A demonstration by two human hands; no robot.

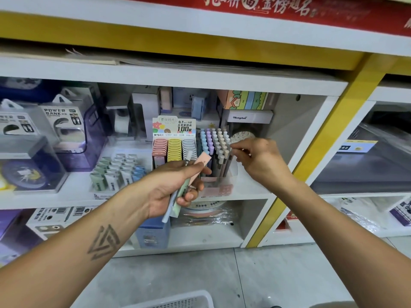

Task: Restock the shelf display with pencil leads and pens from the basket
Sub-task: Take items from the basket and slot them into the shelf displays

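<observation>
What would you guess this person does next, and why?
Probably the right hand pushes the pen it is pinching down into the pen holder, then reaches for another: the left hand holds several more pens and a pink lead case.

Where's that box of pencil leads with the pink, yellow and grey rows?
The pencil lead box stands mid-shelf in the head view, just above the left hand, with the pen display touching its right side.

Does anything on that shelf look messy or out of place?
Nothing much. The lead cases sit in neat rows and the pens stand upright in their holder. Only the flat cardboard on the shelf above looks ragged and loosely stacked.
</observation>
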